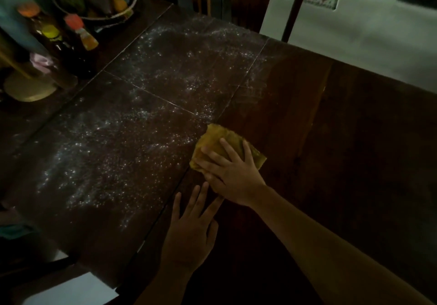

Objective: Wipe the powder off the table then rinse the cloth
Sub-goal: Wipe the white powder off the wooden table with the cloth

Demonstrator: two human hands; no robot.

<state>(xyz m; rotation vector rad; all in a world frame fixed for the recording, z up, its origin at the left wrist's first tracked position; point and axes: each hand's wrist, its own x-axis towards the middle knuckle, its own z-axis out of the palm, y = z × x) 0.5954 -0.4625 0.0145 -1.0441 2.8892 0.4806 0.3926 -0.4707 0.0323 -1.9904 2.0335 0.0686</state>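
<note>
A folded yellow cloth [214,138] lies on the dark wooden bench [343,139], pressed under the flat, straight-fingered right hand [233,174]. Grainy white powder [106,158] speckles the planks left of the cloth. The left hand [189,229] rests released, fingers spread, just nearer.

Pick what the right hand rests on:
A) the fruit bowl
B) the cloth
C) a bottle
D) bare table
B: the right hand presses flat on the cloth, at the edge of the powder.
</note>
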